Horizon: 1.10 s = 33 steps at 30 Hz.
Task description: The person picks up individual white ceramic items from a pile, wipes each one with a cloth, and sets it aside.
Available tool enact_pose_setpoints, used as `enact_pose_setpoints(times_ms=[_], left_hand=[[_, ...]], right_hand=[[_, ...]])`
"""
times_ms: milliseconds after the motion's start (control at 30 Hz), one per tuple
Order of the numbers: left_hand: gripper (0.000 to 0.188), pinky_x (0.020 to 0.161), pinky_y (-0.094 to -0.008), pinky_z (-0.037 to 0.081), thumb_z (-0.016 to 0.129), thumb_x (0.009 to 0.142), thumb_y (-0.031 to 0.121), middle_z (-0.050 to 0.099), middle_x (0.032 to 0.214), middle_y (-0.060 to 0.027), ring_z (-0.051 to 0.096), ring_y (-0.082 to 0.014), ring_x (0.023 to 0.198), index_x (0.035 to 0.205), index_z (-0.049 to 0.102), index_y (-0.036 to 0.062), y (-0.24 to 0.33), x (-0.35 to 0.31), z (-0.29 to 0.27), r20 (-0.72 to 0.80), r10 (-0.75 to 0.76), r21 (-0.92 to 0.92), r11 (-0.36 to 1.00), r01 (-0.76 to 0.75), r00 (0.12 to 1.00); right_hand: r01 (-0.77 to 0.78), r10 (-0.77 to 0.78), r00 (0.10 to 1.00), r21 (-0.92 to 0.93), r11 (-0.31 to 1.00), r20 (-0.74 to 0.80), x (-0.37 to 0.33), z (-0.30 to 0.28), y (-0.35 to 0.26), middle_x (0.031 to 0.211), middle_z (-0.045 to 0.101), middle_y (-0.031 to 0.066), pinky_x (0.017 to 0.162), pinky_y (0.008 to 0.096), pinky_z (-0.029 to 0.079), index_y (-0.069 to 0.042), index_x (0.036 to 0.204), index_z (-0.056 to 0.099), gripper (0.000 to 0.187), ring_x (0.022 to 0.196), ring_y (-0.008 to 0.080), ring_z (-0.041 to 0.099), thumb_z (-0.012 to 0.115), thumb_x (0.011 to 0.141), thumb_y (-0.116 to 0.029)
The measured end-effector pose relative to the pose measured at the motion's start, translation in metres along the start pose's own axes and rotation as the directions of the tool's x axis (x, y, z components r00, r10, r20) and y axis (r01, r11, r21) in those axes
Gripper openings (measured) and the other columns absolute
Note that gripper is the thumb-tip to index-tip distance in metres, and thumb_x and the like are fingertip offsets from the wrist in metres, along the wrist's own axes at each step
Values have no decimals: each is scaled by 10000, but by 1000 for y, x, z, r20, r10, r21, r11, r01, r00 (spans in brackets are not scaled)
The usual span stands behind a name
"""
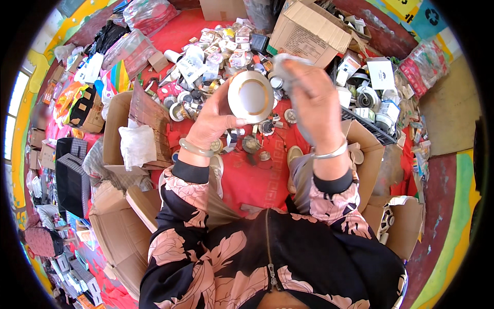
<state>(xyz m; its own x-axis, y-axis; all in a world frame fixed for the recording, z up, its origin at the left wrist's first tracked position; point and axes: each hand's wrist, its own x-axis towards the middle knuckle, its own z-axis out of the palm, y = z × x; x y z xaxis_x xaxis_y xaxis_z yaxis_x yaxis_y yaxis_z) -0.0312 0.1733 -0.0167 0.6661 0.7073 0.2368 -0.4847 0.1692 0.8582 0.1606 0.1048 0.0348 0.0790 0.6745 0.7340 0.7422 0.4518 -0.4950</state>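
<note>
In the middle of the view my left hand [211, 117] is closed around a round white light fitting [250, 98]. A gold ring runs round its pale centre, and its face is turned up toward me. To the right of it, raised and smeared by motion, is my right hand [318, 105]. Its fingers are bent round a greyish-white wad [289, 66] that looks like a cloth. A small gap separates the wad from the fitting. Below both hands, several loose lamp parts [252, 144] lie on the red floor covering [247, 183].
A large heap of small boxes and lamp parts [226, 49] spreads ahead. Open cardboard boxes stand at left [117, 129], right [368, 149] and far right back [309, 36]. A black crate [368, 126] edges the right-hand pile. White foam sheeting [138, 147] hangs over the left box.
</note>
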Motion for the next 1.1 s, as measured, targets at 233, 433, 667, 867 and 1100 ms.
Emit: enact_pose_setpoints(times_ms=[233,433,667,867,1100], left_hand=[[883,996,-335,351,753,601,29,446,1272,-99,435,-210,1188,1352,290,-1,-2,-3,-4,-19,34,31,999,-33,999],[885,994,-352,378,748,596,33,447,1274,-102,448,-225,1188,1353,290,11,13,-2,-11,-107,197,33,980,-195,974],[882,1012,-356,349,733,587,-21,456,1265,-103,442,-226,1188,1351,296,13,6,3,-4,-109,179,89,981,-170,978],[860,1000,-353,372,738,587,-8,472,1247,-105,458,-228,1173,1333,310,-10,8,0,-14,-208,262,30,965,-262,942],[836,974,-357,406,772,590,19,486,1230,-95,468,-225,1159,1312,349,27,9,3,-20,-294,302,-49,943,-330,907]], right_hand=[[253,-233,961,-129,959,151,-16,41,4,1071,602,189,888,361,452,19,1014,611,365,982,314,581,535,657,5],[-51,103,961,-203,978,256,-14,8,37,965,636,171,825,333,478,3,951,638,351,929,298,604,444,679,110],[215,-212,964,-5,977,161,-19,47,-15,1066,607,151,866,371,453,-23,1035,615,418,968,300,578,492,659,114],[-339,71,902,597,727,426,-14,20,-2,755,634,114,705,285,460,36,691,611,289,748,219,591,373,552,122],[-742,315,671,604,293,671,-9,1,15,664,601,81,586,226,442,51,925,593,345,630,127,572,574,860,-287]])
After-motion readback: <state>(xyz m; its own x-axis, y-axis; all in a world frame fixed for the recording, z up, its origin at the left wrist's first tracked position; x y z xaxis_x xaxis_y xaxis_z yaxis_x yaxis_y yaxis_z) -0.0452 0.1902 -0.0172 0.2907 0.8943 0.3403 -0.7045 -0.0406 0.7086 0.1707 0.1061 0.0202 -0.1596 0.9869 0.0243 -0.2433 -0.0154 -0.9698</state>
